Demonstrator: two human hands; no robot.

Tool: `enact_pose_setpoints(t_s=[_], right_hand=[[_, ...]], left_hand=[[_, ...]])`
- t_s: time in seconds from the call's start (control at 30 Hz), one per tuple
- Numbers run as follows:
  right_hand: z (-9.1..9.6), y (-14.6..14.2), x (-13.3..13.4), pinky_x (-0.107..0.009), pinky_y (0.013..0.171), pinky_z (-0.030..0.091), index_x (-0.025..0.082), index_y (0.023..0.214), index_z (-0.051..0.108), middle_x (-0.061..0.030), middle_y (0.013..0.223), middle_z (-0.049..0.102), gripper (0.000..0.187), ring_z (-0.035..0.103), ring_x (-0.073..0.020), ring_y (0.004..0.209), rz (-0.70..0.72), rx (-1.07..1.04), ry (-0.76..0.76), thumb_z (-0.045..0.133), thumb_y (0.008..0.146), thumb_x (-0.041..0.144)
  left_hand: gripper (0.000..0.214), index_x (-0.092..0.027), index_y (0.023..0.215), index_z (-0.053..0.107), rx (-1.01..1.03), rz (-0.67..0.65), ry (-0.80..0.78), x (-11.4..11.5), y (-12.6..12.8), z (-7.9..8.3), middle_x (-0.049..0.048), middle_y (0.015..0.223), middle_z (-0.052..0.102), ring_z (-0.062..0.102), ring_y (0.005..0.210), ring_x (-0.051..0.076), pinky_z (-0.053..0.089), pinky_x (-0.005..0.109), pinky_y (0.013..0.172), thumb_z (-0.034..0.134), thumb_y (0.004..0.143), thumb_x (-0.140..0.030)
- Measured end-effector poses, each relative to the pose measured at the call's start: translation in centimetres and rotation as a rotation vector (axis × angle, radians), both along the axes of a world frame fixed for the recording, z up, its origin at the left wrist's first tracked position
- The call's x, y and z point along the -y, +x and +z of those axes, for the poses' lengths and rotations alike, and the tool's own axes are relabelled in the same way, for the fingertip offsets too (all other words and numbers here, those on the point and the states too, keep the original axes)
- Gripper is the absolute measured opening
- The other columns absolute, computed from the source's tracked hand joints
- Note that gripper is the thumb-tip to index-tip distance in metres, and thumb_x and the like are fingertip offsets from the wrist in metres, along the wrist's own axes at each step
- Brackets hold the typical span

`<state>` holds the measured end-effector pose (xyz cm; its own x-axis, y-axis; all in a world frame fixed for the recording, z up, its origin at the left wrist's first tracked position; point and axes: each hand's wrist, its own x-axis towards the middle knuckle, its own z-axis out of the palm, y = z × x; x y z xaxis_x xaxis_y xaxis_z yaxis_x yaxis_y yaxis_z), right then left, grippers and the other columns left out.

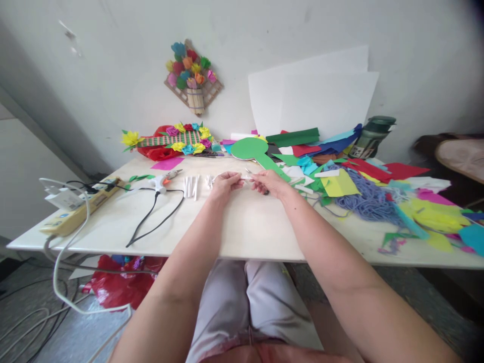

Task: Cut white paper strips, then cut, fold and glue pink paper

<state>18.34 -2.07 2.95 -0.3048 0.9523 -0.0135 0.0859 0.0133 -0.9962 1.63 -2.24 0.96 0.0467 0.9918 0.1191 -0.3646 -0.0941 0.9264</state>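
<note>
White piece point(245, 177), mostly hidden by fingers, is pinched by the left hand point(226, 185) and right hand point(270, 182) over the desk's point(257, 232) middle. From the left edge come a power strip point(62, 222), glue gun point(160, 185) and white rolls point(190, 186); rightward, an unclear dark bit point(266, 192) under the right hand, purple yarn point(370, 194), and paper scraps point(434, 214) crowding the cut-off right end.

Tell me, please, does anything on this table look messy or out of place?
Yes, the right side: bluish-purple yarn lies in a loose tangle among scattered paper scraps, untidy compared with the white rolls lined up near the left hand. Nothing looks clearly spilled or damaged.
</note>
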Motion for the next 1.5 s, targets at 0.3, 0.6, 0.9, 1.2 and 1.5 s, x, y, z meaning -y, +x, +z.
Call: enact_pose_setpoints(t_s=[0.3, 0.6, 0.9, 1.2, 1.5], right_hand=[[0.0, -0.6, 0.0, -0.015, 0.03, 0.033, 0.012, 0.059, 0.054, 0.0012, 0.047, 0.057, 0.018, 0.044, -0.004, 0.035, -0.1, -0.052, 0.041, 0.059, 0.076, 0.014], [0.5, -0.4, 0.3, -0.016, 0.032, 0.034, 0.012, 0.07, 0.056, -0.0008, 0.048, 0.059, 0.021, 0.046, -0.0058, 0.035, -0.109, -0.117, 0.02, 0.052, 0.084, 0.028], [-0.1, -0.6, -0.3, -0.015, 0.032, 0.034, 0.013, 0.06, 0.056, -0.0004, 0.05, 0.059, 0.019, 0.044, -0.0046, 0.037, -0.106, -0.021, 0.115, 0.064, 0.072, 0.024], [-0.4, -1.7, -0.3, -0.017, 0.037, 0.036, 0.014, 0.061, 0.058, 0.0006, 0.051, 0.058, 0.018, 0.045, -0.0061, 0.039, -0.183, 0.044, 0.318, 0.063, 0.07, 0.029], [-1.3, -1.3, -0.7, -0.03, 0.078, 0.042, 0.023, 0.095, 0.069, -0.003, 0.101, 0.067, 0.022, 0.055, -0.0187, 0.092, -0.099, 0.868, 0.801, 0.054, 0.078, 0.024]], left_hand=[[0.027, -0.01, 0.073, 0.059, 0.008, -0.003, 0.045, 0.0, -0.1, 0.1, 0.001, 0.059, 0.062, 0.06, 0.054, 0.009, 0.049, 0.022, 0.059, 0.076, 0.057, -0.023], [0.029, -0.009, 0.071, 0.059, -0.015, 0.008, 0.03, -0.3, -0.4, 0.0, 0.0043, 0.063, 0.064, 0.058, 0.052, 0.009, 0.048, 0.023, 0.057, 0.075, 0.058, -0.029], [0.029, -0.01, 0.076, 0.061, -0.023, -0.007, 0.054, -0.2, -0.6, 0.1, 0.0022, 0.062, 0.063, 0.059, 0.054, 0.01, 0.049, 0.024, 0.06, 0.076, 0.057, -0.026], [0.029, -0.01, 0.08, 0.063, -0.016, 0.023, 0.032, -0.2, -0.7, 0.3, 0.0067, 0.074, 0.067, 0.064, 0.064, 0.014, 0.049, 0.024, 0.062, 0.073, 0.061, -0.028], [0.033, -0.013, 0.091, 0.062, 0.077, 0.27, 0.056, -0.5, -1.8, 0.7, 0.0034, 0.073, 0.065, 0.057, 0.059, 0.009, 0.045, 0.024, 0.061, 0.069, 0.061, -0.026]])
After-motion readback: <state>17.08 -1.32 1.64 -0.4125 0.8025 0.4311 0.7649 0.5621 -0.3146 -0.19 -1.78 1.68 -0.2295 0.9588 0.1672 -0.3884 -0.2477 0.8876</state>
